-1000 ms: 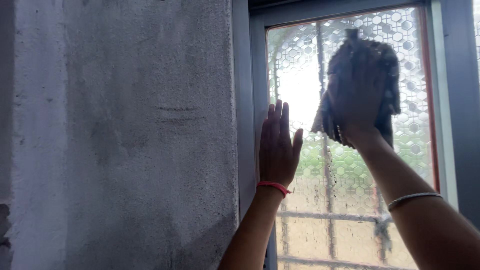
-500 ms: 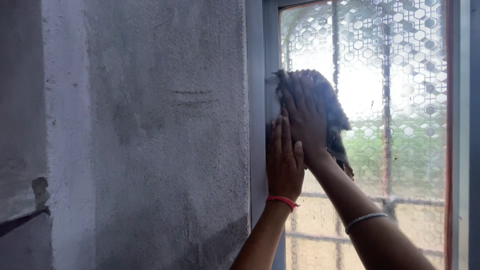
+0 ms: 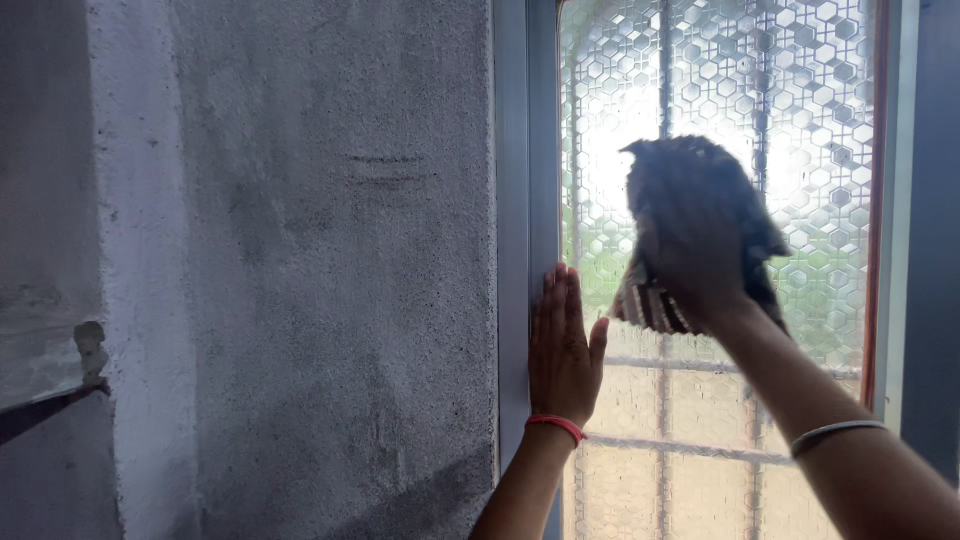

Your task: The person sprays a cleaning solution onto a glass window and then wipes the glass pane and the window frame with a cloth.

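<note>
Pressing: my right hand [image 3: 690, 245] lies flat on a dark rag [image 3: 700, 215] and holds it against the glass [image 3: 800, 110].
Right fingers: laid over the rag and pointing up; against the bright light I cannot tell whether they are spread or together.
Rag: between my right palm and the glass, bunched above my fingertips, with a striped edge hanging below the heel of my hand, just left of my wrist.
Left hand: my left hand [image 3: 563, 345] is open and flat, palm against the left edge of the glass where it meets the frame [image 3: 520, 200].
Left fingers: straight, pointing up, pressed close together; the thumb stands out to the right toward the rag without touching it.
Hands: near each other but apart, the left one lower and to the left of the right.
Glass: patterned in small hexagons, bright with daylight, green showing through beyond my right hand; bars cross behind it, one upright just left of the rag and some level ones below both hands.
Frame: grey, upright, touching the left side of my left hand.
Wall [image 3: 300, 280]: rough grey plaster, left of my left hand beyond the frame.
Wrists: a red thread [image 3: 556, 425] on my left, a thin silver bangle [image 3: 835, 432] on my right.
</note>
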